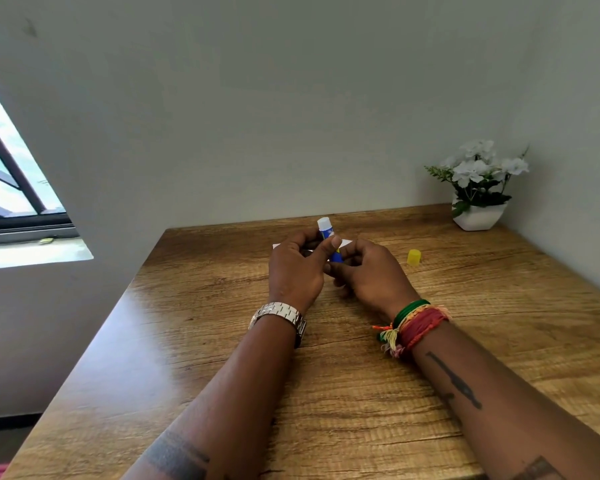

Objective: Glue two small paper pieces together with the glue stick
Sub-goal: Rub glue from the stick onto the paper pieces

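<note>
Holding the uncapped glue stick (329, 241) in both your hands.
Left hand (296, 268) and right hand (368, 271) fingers curl closed around it; yellow cap (414, 257) lies apart.

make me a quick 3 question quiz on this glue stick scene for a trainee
1. True or false: the yellow cap is on the glue stick.
2. Which hands grip the glue stick? A) left hand only B) right hand only C) both
3. Fill in: the flower pot stands at the table's far ____ corner.

Key:
1. False; it lies on the table, right of the hands.
2. C
3. right
</note>
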